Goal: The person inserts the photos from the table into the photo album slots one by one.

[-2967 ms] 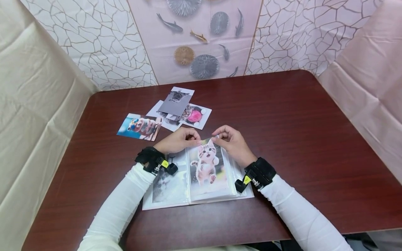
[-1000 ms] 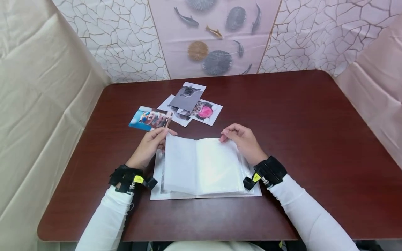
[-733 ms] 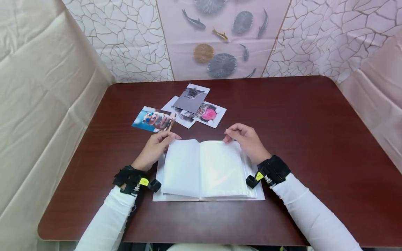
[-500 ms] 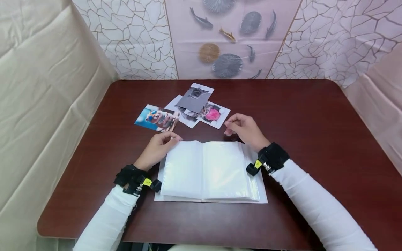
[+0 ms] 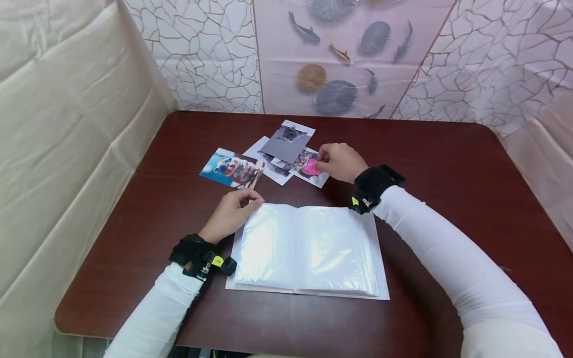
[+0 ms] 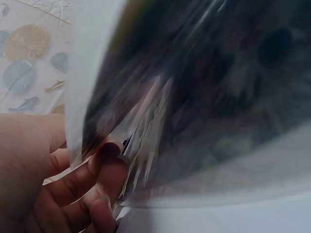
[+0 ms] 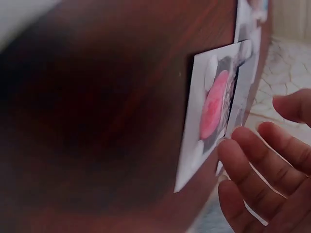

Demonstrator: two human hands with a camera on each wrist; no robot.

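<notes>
An opened photo album (image 5: 331, 248) with glossy clear sleeves lies flat on the table, both facing pages blank white. My left hand (image 5: 233, 214) pinches the upper left corner of its left page. In the left wrist view, fingers curl at the edge of a plastic sleeve (image 6: 204, 111) whose underside shows a dark picture. Beyond the album, my right hand (image 5: 343, 163) hovers at the right edge of a photo with a pink shape (image 5: 309, 165). The right wrist view shows its fingers (image 7: 248, 174) spread apart beside that photo, holding nothing.
Next to that photo lie a grey animal photo (image 5: 283, 146) on top of others and a blue-edged photo of an animal in sunglasses (image 5: 224, 166). The brown table (image 5: 447, 199) meets patterned cloth (image 5: 335, 64) at the back.
The kitten-photo page was turned leftward, exposing the blank pages. My right hand then left the album and moved up to the photo pile. My left hand stays at the page's corner.
</notes>
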